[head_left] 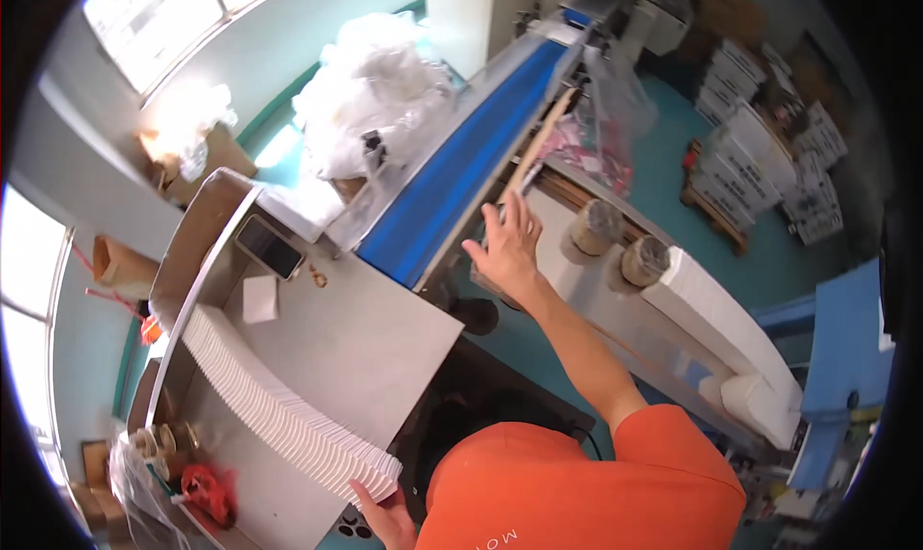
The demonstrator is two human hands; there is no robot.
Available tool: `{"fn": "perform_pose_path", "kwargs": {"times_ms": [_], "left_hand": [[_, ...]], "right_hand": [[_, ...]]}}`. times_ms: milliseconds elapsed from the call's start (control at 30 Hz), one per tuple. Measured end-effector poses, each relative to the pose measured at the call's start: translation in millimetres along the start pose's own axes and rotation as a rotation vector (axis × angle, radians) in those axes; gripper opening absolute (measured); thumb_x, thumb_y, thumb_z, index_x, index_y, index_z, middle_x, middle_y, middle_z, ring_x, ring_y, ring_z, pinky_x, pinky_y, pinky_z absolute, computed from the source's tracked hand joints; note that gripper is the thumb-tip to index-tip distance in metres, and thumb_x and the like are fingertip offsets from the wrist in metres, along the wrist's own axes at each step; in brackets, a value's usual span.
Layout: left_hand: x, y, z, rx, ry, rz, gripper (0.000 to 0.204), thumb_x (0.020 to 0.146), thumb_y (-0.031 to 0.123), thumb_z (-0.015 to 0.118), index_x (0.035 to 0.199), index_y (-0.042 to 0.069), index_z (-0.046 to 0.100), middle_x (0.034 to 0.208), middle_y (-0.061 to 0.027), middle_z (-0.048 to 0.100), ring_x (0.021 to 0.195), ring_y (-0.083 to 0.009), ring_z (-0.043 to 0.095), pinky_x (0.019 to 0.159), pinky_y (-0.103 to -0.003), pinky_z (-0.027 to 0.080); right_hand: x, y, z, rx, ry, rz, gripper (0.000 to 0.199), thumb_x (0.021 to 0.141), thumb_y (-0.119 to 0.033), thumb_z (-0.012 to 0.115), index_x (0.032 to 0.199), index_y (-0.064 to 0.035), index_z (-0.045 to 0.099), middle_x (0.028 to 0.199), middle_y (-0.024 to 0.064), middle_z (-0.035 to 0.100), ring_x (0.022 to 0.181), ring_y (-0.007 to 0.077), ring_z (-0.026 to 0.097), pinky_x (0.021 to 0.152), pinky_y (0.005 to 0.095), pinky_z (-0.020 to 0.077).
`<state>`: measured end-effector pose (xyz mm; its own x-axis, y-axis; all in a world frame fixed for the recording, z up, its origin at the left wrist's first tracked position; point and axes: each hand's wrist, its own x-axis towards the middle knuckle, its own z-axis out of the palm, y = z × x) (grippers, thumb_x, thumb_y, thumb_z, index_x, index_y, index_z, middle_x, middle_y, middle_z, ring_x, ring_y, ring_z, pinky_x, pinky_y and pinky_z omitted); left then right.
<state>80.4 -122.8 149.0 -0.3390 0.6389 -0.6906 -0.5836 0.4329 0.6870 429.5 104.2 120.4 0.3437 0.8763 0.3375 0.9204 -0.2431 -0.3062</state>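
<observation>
A long curved row of thin white nested pieces (pixel 288 406) lies on the grey table (pixel 375 343) to my left. My left hand (pixel 386 519) is closed around its near end, thumb on one side and fingers on the other; part of the hand is hidden. My right hand (pixel 512 247) reaches forward with its fingers spread, nothing visible in it. It hovers by the near end of a light wooden strip (pixel 540 144) along the blue conveyor belt (pixel 461 161); whether the fingertips touch the strip I cannot tell.
On the table lie a phone (pixel 270 247) and a small white block (pixel 260 299). Two brown rolls (pixel 597 227) and a long white stack (pixel 726 334) stand on the right bench. White plastic bags (pixel 370 93) pile beyond the belt; stacked boxes (pixel 740 170) stand far right.
</observation>
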Motion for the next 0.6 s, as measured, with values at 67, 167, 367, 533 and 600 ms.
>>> {"fn": "perform_pose_path", "kwargs": {"times_ms": [67, 167, 367, 533, 600], "left_hand": [[48.5, -19.5, -60.3, -0.125, -0.111, -0.222, 0.065, 0.089, 0.045, 0.063, 0.136, 0.004, 0.045, 0.135, -0.0151, 0.05, 0.121, -0.0318, 0.048, 0.102, -0.047, 0.041], [39.4, -7.3, -30.3, -0.036, -0.068, -0.111, 0.053, 0.091, 0.043, 0.061, 0.127, 0.004, 0.054, 0.12, -0.0139, 0.06, 0.108, -0.0288, 0.056, 0.096, -0.045, 0.047], [87.8, -14.5, -92.8, 0.346, -0.451, 0.177, 0.075, 0.086, 0.005, 0.062, 0.148, 0.004, 0.019, 0.106, -0.0066, 0.048, 0.087, -0.0171, 0.05, 0.081, -0.034, 0.05], [52.9, -0.6, -30.8, -0.003, 0.006, -0.183, 0.038, 0.088, 0.039, 0.063, 0.099, 0.003, 0.06, 0.076, -0.0118, 0.061, 0.064, -0.0258, 0.056, 0.073, -0.047, 0.055], [56.8, 1.2, -37.1, -0.019, -0.092, -0.181, 0.038, 0.089, 0.039, 0.061, 0.096, 0.003, 0.059, 0.074, -0.0104, 0.06, 0.061, -0.0238, 0.054, 0.075, -0.048, 0.054]], "right_hand": [[10.9, 102.3, -36.9, -0.202, 0.113, 0.285, 0.074, 0.075, -0.039, 0.076, 0.132, -0.0046, 0.044, 0.144, 0.0275, 0.03, 0.136, 0.042, 0.024, 0.104, 0.061, 0.0233], [-23.2, 169.1, -56.3, -0.058, 0.062, 0.449, 0.073, 0.069, -0.038, 0.078, 0.132, -0.0188, 0.047, 0.128, 0.0245, 0.04, 0.121, 0.0427, 0.036, 0.098, 0.0587, 0.0324], [-143.3, 153.0, -105.4, 0.023, 0.133, 0.224, 0.075, 0.067, -0.029, 0.08, 0.129, -0.0091, 0.042, 0.111, 0.0218, 0.043, 0.105, 0.0372, 0.043, 0.087, 0.0483, 0.0381], [-239.0, 215.0, -158.0, -0.21, 0.323, 0.684, 0.085, 0.063, -0.031, 0.084, 0.124, 0.0091, 0.039, 0.11, 0.023, 0.048, 0.1, 0.0372, 0.05, 0.085, 0.0474, 0.0414], [-277.1, 263.4, -189.0, -0.302, 0.341, 0.799, 0.076, 0.06, -0.035, 0.084, 0.111, 0.0071, 0.045, 0.1, 0.0211, 0.052, 0.098, 0.0395, 0.051, 0.082, 0.0461, 0.0444]]}}
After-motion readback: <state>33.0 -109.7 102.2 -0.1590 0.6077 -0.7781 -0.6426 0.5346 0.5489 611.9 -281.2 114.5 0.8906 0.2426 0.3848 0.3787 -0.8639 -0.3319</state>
